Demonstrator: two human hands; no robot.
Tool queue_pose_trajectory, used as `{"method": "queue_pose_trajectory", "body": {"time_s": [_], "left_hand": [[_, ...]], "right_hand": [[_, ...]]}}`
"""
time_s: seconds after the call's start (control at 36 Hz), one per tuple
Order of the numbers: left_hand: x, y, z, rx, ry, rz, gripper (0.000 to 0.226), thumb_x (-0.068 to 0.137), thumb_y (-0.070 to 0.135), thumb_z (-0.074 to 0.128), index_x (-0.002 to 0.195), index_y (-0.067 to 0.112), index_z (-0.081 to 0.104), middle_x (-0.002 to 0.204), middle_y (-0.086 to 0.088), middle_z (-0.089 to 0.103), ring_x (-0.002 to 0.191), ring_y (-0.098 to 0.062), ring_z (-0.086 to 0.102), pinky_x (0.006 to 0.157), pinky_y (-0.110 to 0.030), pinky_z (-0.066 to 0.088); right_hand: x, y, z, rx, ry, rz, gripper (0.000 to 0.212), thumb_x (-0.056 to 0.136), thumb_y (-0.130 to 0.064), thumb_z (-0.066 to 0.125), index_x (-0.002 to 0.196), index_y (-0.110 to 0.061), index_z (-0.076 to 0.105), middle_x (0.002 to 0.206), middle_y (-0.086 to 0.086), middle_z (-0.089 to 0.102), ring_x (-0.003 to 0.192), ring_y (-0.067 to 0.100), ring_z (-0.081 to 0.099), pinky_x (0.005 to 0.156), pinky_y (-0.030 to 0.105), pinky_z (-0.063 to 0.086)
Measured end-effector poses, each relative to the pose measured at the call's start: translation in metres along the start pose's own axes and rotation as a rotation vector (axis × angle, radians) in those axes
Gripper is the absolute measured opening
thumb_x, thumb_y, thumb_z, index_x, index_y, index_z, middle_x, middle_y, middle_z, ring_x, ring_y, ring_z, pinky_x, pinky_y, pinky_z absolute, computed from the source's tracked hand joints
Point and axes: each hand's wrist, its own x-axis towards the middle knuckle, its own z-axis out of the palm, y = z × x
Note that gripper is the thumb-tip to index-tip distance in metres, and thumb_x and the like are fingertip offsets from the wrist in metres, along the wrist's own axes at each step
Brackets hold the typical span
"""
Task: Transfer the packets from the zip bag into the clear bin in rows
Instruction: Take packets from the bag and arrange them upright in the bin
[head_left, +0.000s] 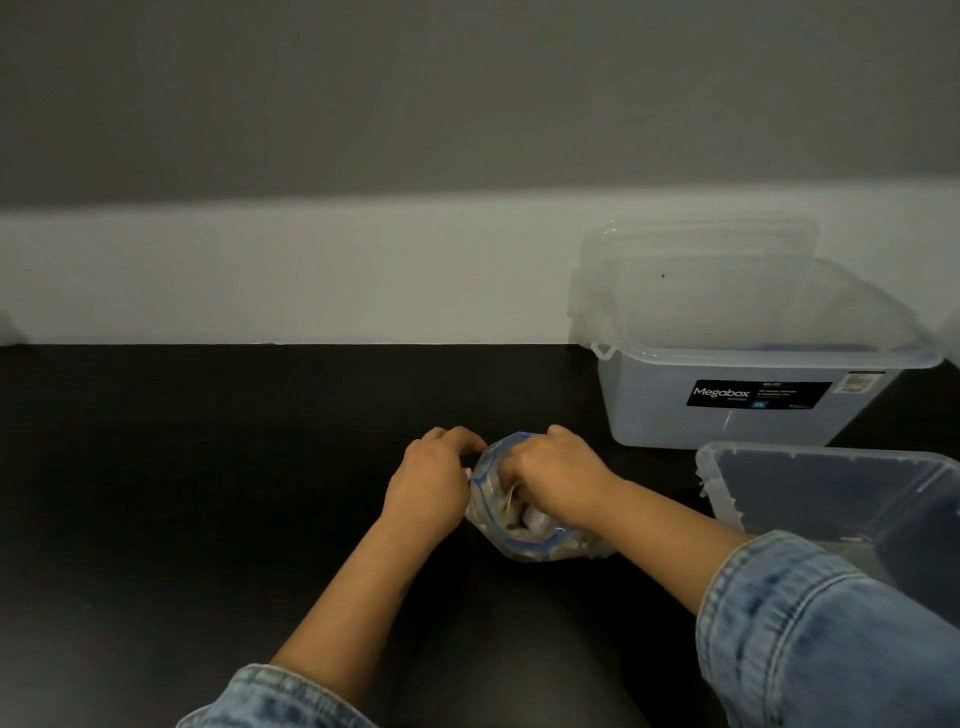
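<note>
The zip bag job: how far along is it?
Barely started. The zip bag is open, the left hand holds its rim, and the right hand reaches in among the packets. The near clear bin shows no packets yet, so all rows remain.

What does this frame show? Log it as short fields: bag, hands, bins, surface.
bag: zip bag on the black table, mouth open, packets inside
left hand: grips the bag's rim
right hand: fingers reach into the bag
near bin: clear, open, no rows visible
far bin: Megabox label, lid leaning behind
</note>
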Motion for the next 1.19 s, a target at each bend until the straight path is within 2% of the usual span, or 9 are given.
{"method": "queue_pose_trajectory", "body": {"time_s": [0.11, 0.25, 0.36, 0.47, 0.56, 0.64, 0.81, 0.97, 1.19], "left_hand": [[0.000, 0.000, -0.004, -0.126, -0.009, 0.023, 0.037, 0.091, 0.009, 0.056, 0.122, 0.028, 0.054, 0.126, 0.007, 0.051, 0.112, -0.007, 0.051, 0.093, -0.023, 0.042], [0.003, 0.007, -0.009, -0.374, -0.015, 0.013, 0.031, 0.095, 0.011, 0.050, 0.122, 0.027, 0.054, 0.121, 0.011, 0.056, 0.103, 0.001, 0.050, 0.084, -0.017, 0.039], [-0.001, 0.017, -0.007, -0.736, -0.047, 0.014, 0.023, 0.097, 0.031, 0.046, 0.117, 0.027, 0.057, 0.119, 0.003, 0.063, 0.107, -0.007, 0.059, 0.095, -0.033, 0.049], [-0.007, 0.029, -0.006, -0.966, -0.278, -0.002, 0.053, 0.077, 0.060, 0.052, 0.117, 0.025, 0.061, 0.113, 0.000, 0.067, 0.107, -0.015, 0.063, 0.093, -0.037, 0.049], [-0.009, 0.039, -0.002, -1.025, -0.360, -0.001, 0.046, 0.077, 0.042, 0.066, 0.119, 0.025, 0.058, 0.111, 0.000, 0.069, 0.105, -0.016, 0.065, 0.089, -0.037, 0.051], [-0.009, 0.047, 0.004, -1.030, -0.306, 0.015, 0.031, 0.085, 0.024, 0.064, 0.116, 0.023, 0.059, 0.108, 0.000, 0.071, 0.099, -0.013, 0.068, 0.080, -0.028, 0.056], [-0.010, 0.058, 0.010, -1.017, -0.230, 0.005, 0.025, 0.088, 0.019, 0.062, 0.113, 0.019, 0.061, 0.103, -0.001, 0.072, 0.095, -0.013, 0.069, 0.075, -0.024, 0.056], [-0.011, 0.072, 0.019, -1.018, -0.228, 0.008, 0.021, 0.087, 0.019, 0.061, 0.107, 0.022, 0.061, 0.106, 0.000, 0.070, 0.095, -0.012, 0.069, 0.079, -0.028, 0.055], [-0.014, 0.096, 0.032, -1.186, -0.277, -0.033, 0.019, 0.094, 0.013, 0.049, 0.109, 0.017, 0.060, 0.107, -0.005, 0.069, 0.096, -0.015, 0.069, 0.080, -0.027, 0.057]], "right_hand": [[-0.004, 0.012, -0.009, 0.148, 0.030, 0.088, 0.013, 0.087, -0.028, 0.063, 0.099, -0.028, 0.067, 0.098, -0.008, 0.067, 0.094, 0.012, 0.059, 0.088, 0.030, 0.036], [-0.015, 0.025, -0.027, 0.422, 0.028, 0.252, 0.006, 0.083, -0.028, 0.069, 0.090, -0.027, 0.068, 0.085, -0.010, 0.067, 0.084, 0.008, 0.062, 0.081, 0.029, 0.049], [-0.022, 0.033, -0.037, 0.707, 0.101, 0.340, 0.011, 0.078, -0.020, 0.076, 0.078, -0.027, 0.067, 0.079, -0.008, 0.069, 0.078, 0.007, 0.065, 0.078, 0.025, 0.052], [-0.029, 0.038, -0.044, 0.900, 0.175, 0.398, 0.009, 0.078, -0.014, 0.076, 0.083, -0.016, 0.069, 0.078, -0.001, 0.069, 0.077, 0.014, 0.066, 0.071, 0.027, 0.054], [-0.035, 0.038, -0.049, 0.989, 0.216, 0.412, 0.008, 0.081, -0.012, 0.073, 0.084, -0.015, 0.066, 0.075, 0.002, 0.067, 0.065, 0.010, 0.062, 0.057, 0.019, 0.051], [-0.042, 0.040, -0.052, 1.003, 0.228, 0.429, 0.011, 0.081, -0.012, 0.073, 0.089, -0.014, 0.064, 0.079, 0.005, 0.068, 0.063, 0.009, 0.060, 0.051, 0.014, 0.048], [-0.057, 0.044, -0.060, 0.922, 0.298, 0.466, 0.029, 0.076, -0.024, 0.079, 0.099, -0.020, 0.062, 0.087, 0.000, 0.069, 0.076, 0.013, 0.067, 0.056, 0.022, 0.052], [-0.078, 0.049, -0.071, 0.832, 0.403, 0.550, 0.008, 0.083, -0.021, 0.072, 0.086, -0.019, 0.064, 0.075, -0.003, 0.069, 0.058, 0.016, 0.064, 0.062, 0.031, 0.058], [-0.126, 0.077, -0.093, 0.733, 0.389, 0.582, 0.016, 0.080, -0.022, 0.075, 0.071, -0.027, 0.063, 0.067, -0.009, 0.064, 0.041, -0.003, 0.053, 0.046, 0.016, 0.046]]}}
